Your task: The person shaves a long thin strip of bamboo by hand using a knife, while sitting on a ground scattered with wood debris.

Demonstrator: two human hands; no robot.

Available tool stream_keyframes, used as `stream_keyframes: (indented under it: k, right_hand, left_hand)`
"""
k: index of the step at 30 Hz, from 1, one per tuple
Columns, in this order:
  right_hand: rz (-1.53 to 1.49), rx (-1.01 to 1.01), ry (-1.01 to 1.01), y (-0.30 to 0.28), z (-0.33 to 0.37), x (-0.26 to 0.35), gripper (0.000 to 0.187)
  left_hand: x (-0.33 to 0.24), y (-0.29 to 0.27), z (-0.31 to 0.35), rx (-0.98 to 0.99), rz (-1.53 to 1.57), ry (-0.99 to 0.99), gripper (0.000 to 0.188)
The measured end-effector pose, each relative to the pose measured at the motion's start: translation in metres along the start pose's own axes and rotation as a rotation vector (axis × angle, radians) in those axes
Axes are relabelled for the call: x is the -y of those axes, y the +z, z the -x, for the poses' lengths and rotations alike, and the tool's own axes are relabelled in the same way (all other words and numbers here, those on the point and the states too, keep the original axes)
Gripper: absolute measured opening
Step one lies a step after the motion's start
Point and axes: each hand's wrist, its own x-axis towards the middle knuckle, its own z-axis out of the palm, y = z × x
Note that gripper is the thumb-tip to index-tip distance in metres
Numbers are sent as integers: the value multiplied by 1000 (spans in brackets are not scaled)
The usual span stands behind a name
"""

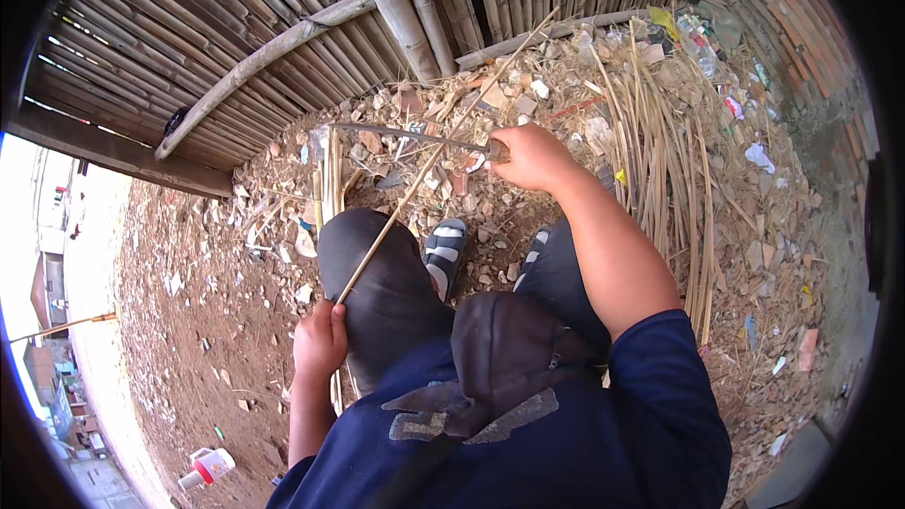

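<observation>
My left hand (319, 339) is closed around the near end of a long thin cane stick (386, 231), beside my left knee. The stick slants up and away to the right, its far end close to the bamboo wall. In my right hand (533, 158), held out in front of me, is the handle of a long-bladed knife (396, 134). Its dark narrow blade points left and crosses the stick about midway. Whether the edge touches the stick I cannot tell. A few upright pale sticks (330, 174) stand just beyond my left knee.
A pile of long split canes (655, 160) lies to my right. Ahead rises a bamboo wall (283, 14) with poles; a brick wall (797, 33) stands at the right. Stone rubble and litter (481, 217) cover the ground around my sandals (445, 250). A white-and-red jug (212, 465) lies at lower left.
</observation>
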Motion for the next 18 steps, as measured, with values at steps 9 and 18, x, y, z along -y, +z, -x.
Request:
stream_keyframes:
  k: [9,18]
  right_hand:
    - [-15,204,239,-7,-9,23,23]
    - [185,109,139,-1,1,45,24]
  left_hand:
    - [3,19,-12,1,-9,14,31]
    - [38,14,-42,159,90,111,27]
